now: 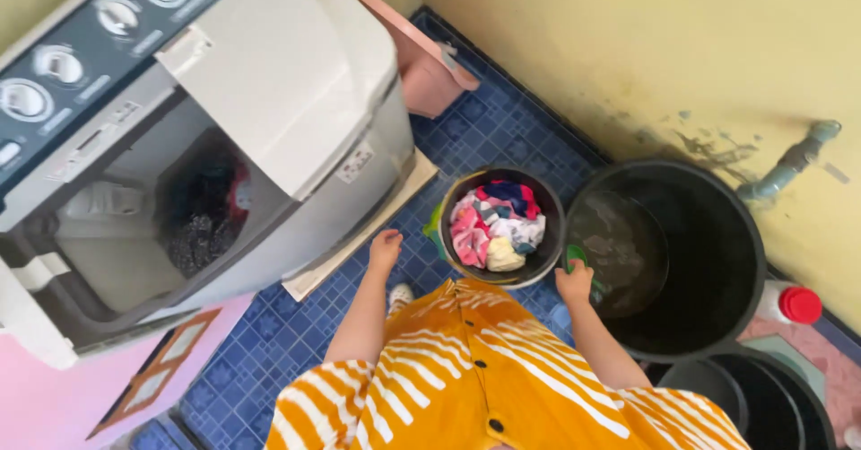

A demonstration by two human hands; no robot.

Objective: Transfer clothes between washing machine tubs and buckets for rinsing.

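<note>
Right, step in hand: I am standing over the small bucket of clothes (pixel 499 226), and by my reading I am scooping water for the wash.
Right hand: my right hand (pixel 574 281) is closing round a green scoop (pixel 576 256) at the rim of the big black tub (pixel 668 257), which is holding water.
Left hand: my left hand (pixel 386 249) is hanging loosely curled and holding nothing, just beside the washing machine (pixel 206 136).
Where the laundry is sitting: on the blue tiled floor (pixel 484 127), between the machine and the tub, touching neither hand.
Next move, as I judge it: lifting the scoop level, so nothing is spilling.
Around me: a dark load is lying in the machine's open drum (pixel 202 208); a red-capped bottle (pixel 789 305) and a second dark bucket (pixel 762 396) are crowding the right; a pipe (pixel 794 158) is sticking out of the yellow wall.
</note>
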